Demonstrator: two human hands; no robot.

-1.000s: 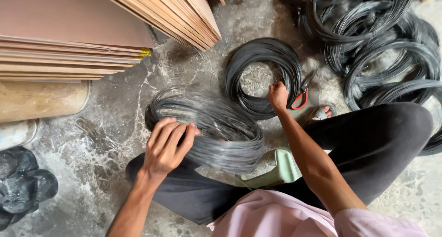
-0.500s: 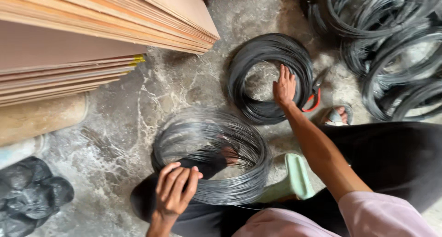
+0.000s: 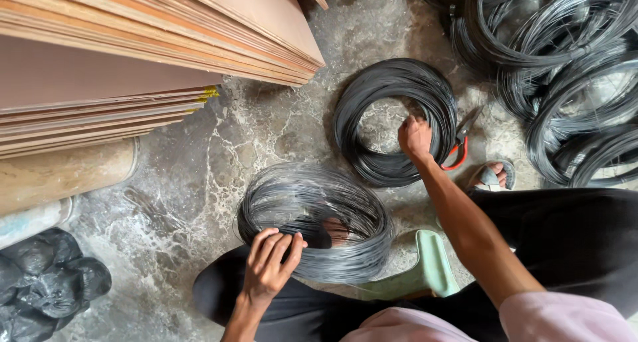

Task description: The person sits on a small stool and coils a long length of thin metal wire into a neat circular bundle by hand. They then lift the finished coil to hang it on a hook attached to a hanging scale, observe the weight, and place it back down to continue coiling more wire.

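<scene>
Wire handling is the step in hand, judging by the head view: the left hand (image 3: 269,267) curls its fingers over the near rim of a grey wire coil (image 3: 312,222) resting across the person's lap, while the right hand (image 3: 415,137), closed in a loose fist, presses on the inner edge of a darker black wire coil (image 3: 395,119) lying flat on the concrete floor (image 3: 199,182) beside red-handled pliers (image 3: 460,142). Any next move would call for a firm grip, since springy loops could slip apart; the only container is a black plastic bag (image 3: 40,285) at the floor's near-left corner, its contents hidden.
</scene>
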